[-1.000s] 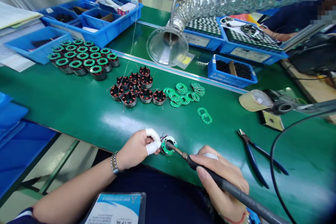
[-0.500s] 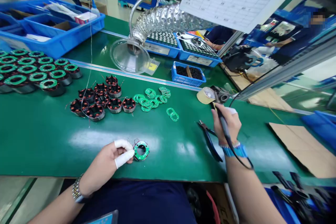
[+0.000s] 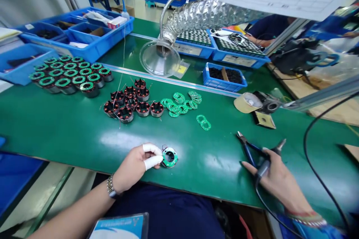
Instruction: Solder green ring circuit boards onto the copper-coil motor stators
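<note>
1. Since the earlier frame, the right hand (image 3: 277, 181) has come lower over the bench (image 3: 70, 130), well apart from the left.
2. Left hand (image 3: 136, 165), in white finger cots (image 3: 149, 162), sits at the stator's edge, not visibly clamping.
3. Wound stator (image 3: 169, 163) lies flat; probably light and stiff, best held by its rim, clear of fragile wires.
4. Diagonal cutters (image 3: 247, 152) lie beside the soldering iron (image 3: 263, 168) in the right hand.

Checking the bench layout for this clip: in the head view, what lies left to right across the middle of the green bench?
Stators capped with green boards → copper-wound stators without boards → loose green ring boards → roll of tan tape
</note>
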Demonstrator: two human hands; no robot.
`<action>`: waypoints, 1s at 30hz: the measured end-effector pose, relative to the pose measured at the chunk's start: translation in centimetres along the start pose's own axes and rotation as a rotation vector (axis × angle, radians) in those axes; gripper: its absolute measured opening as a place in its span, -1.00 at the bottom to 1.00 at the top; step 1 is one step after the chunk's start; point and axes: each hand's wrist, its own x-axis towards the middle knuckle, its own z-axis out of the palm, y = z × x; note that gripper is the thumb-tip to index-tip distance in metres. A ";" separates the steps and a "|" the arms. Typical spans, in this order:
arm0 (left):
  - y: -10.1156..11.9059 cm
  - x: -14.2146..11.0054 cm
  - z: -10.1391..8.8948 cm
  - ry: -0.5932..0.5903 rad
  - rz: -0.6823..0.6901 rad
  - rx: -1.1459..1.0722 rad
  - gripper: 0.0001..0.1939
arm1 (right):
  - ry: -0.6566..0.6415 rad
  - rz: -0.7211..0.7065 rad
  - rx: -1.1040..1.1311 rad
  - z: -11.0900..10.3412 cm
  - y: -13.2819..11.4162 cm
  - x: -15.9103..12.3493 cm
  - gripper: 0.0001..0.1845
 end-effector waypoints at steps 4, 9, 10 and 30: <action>0.1 -0.2 0.1 0.002 -0.013 -0.004 -0.89 | 0.106 -0.063 -0.013 1.1 -1.4 -0.8 -0.29; 0.3 -0.2 0.1 -0.067 -0.007 -0.096 -0.85 | 0.212 -0.092 0.152 0.2 -6.7 -0.5 -0.51; 0.3 -0.2 0.2 -0.078 -0.008 -0.121 -0.83 | 0.240 -0.114 0.197 -0.2 -8.1 -0.5 -0.53; -0.5 0.0 0.3 -0.068 0.060 -0.142 -0.82 | -0.002 -0.569 0.351 -2.4 -18.2 0.6 -0.71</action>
